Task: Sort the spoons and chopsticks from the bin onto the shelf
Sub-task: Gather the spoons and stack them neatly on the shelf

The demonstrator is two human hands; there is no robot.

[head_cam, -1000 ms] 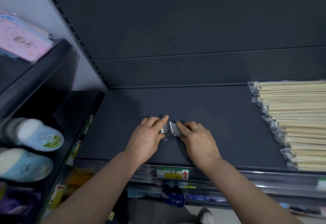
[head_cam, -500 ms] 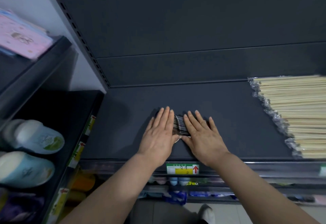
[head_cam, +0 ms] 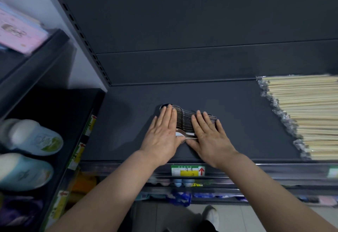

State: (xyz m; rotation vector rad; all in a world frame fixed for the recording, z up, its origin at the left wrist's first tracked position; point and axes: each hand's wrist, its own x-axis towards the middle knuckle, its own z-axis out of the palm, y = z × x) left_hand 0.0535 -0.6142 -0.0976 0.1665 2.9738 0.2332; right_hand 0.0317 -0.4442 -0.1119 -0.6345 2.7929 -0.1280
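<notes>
Our left hand (head_cam: 162, 133) and right hand (head_cam: 208, 134) lie flat, fingers straight, flanking the spoons (head_cam: 183, 120) near the shelf (head_cam: 237, 113) front edge, likely squaring the row. Chopsticks (head_cam: 307, 111) sit at the right edge, well apart, kinds kept separate.

Steel spoons (head_cam: 184, 122) nested; chopsticks (head_cam: 309, 114) rightward

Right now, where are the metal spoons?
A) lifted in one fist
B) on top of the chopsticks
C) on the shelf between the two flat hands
C: the metal spoons lie on the shelf between the flat left hand and right hand; the wrapped chopsticks sit apart at the right.
</notes>
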